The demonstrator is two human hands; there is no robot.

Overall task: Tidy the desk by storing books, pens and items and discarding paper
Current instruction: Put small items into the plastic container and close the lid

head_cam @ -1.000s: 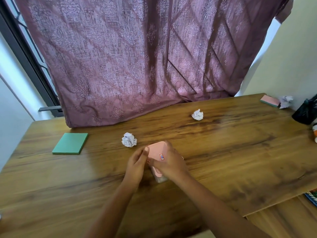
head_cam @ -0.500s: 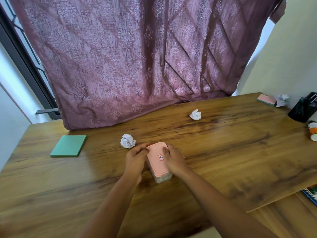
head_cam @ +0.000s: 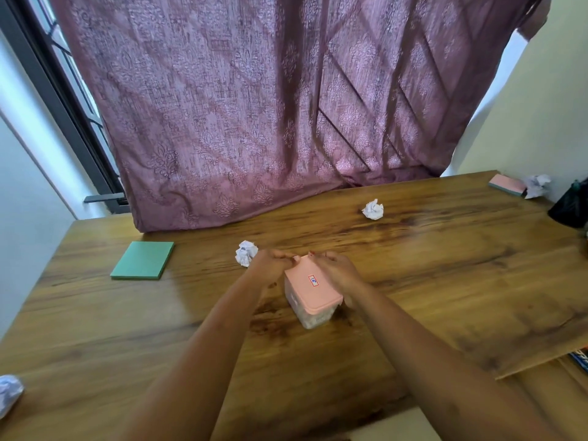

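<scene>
Both hands are on the pink lid [head_cam: 313, 288] of a small clear container [head_cam: 305, 316]. L hand [head_cam: 270, 265] has its fingers curled over the lid's far-left corner, tips pinching the rim. R hand [head_cam: 337, 272] curls along the lid's right edge, fingertips [head_cam: 318, 256] at the far rim and palm down the side. Neither hand is open, and both are closed on the lid w/ nothing else in them. I can't tell if the lid is fully seated. The far end looks a touch high, so I'd guess I'm either pressing it home or prying it up.

The container sits on the wooden desk [head_cam: 445, 265], right in front of me, between my wrists. Its long axis runs away from me, w/ the near end swung slightly right. Something whitish shows through the wall, but I can't make out what.

Next thing out is the nearest paper ball [head_cam: 246, 252], just beyond-left of my L knuckles, almost touching. L hand is clearly the closer one, and a short reach fwd-left gets it while R steadies the box. The far paper ball [head_cam: 373, 209] lies beyond-right, nearer R hand but well apart.

Further out there's a green notepad [head_cam: 143, 260] off to the left and a pink notepad [head_cam: 506, 184] at the far-right corner, w/ a corner paper ball [head_cam: 537, 185] touching it. A black pen holder [head_cam: 571, 205] stands at the right edge. One more left-edge paper ball [head_cam: 9, 393] lies near me on the left. Plenty still to clear, I'd say.
</scene>
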